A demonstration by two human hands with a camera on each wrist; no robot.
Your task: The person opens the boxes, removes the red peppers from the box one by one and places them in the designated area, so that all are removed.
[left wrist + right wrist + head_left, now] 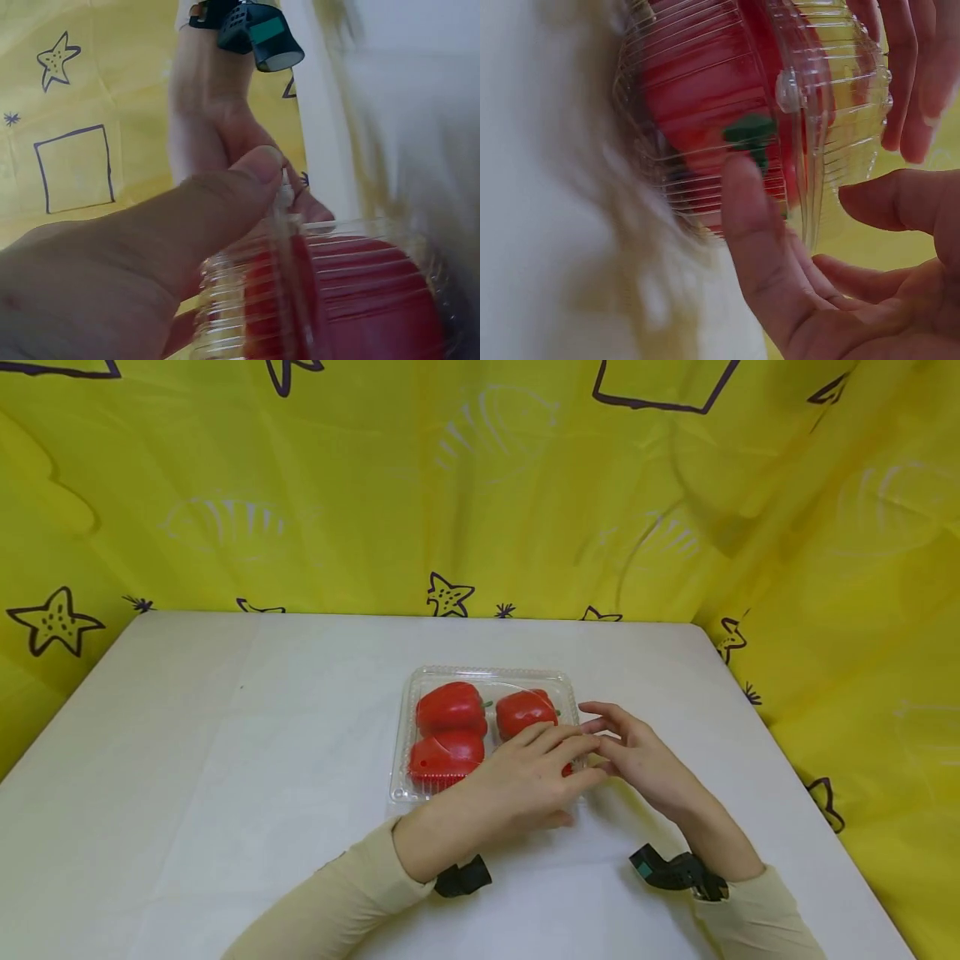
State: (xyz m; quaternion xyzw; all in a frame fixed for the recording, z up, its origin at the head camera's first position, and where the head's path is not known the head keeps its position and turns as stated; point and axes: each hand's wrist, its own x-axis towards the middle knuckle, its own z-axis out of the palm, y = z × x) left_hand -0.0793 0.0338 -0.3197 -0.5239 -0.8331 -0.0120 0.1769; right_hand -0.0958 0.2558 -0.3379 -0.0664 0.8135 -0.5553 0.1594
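A clear plastic clamshell box [401,785], its lid down, holds several red bell peppers [450,706]. My left hand [517,781] reaches across the box's front right part, fingers stretched over the lid and hiding a pepper beneath. In the left wrist view its thumb [259,165] lies right at the seam between lid and base. From the right, my right hand [648,768] meets the box's side with its fingers extended. The right wrist view shows a fingertip [744,180] against the ribbed wall, by a green stem [750,131], while the thumb stands apart from the plastic.
The box rests on a white-covered table [225,735], right of its middle. Yellow curtains [360,485] with drawn stars and fish enclose the back and sides. Black camera mounts [678,870] are strapped to both wrists, below beige sleeves [352,893].
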